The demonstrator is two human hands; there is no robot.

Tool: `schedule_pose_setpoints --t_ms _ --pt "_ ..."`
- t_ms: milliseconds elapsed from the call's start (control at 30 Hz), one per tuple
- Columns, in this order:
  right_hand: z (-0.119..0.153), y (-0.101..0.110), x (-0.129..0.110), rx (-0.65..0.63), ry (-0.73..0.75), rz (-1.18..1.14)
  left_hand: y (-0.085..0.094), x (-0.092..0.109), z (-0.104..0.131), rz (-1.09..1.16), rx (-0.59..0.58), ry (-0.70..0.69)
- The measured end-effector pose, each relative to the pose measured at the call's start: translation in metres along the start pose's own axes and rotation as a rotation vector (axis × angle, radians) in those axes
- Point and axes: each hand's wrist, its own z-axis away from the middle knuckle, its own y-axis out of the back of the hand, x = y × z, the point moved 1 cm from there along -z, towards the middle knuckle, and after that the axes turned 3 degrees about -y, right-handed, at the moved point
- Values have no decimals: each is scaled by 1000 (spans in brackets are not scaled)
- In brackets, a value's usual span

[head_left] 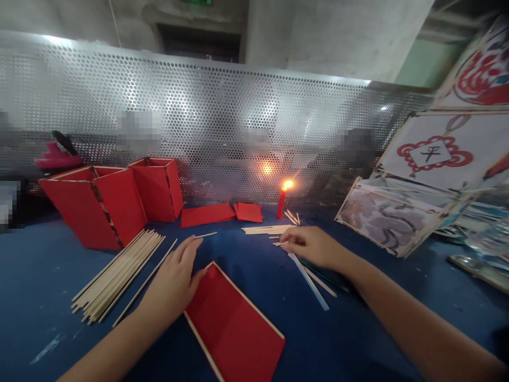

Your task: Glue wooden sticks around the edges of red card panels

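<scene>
My left hand rests with spread fingers at the upper left corner of a red panel, which has pale sticks along its long edges. A short stick lies just beyond its fingertips. Over at the right, my right hand has its fingers pinched together at some small sticks; whether it holds one is hard to tell. Below that hand lie a translucent glue stick and a flat wooden stick. Behind it are more flat sticks and a lit red candle.
Red boxes stand at the back left, beside a bundle of thin sticks. Small red pieces lie near the perforated metal screen. Painted paper lantern frames stand at the right.
</scene>
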Motion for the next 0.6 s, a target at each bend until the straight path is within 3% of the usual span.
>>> schedule_pose_setpoints --t_ms 133,233,267,333,433,500,600 --pt "-13 16 50 96 -90 149 3 16 7 -115 -11 -48" --pt "-19 17 76 54 -56 240 7 45 17 -172 -134 -91" --pt "-21 16 82 33 -37 267 7 56 20 -236 -268 -85" --pt "-25 16 90 -16 -2 314 8 77 26 -283 -517 -50" --pt "-31 17 96 -95 33 364 10 97 30 -225 -752 -52" --pt "-34 18 96 -133 42 387 13 102 29 -213 -810 -45" --pt "-36 19 95 -150 45 417 16 102 26 -235 -803 -35"
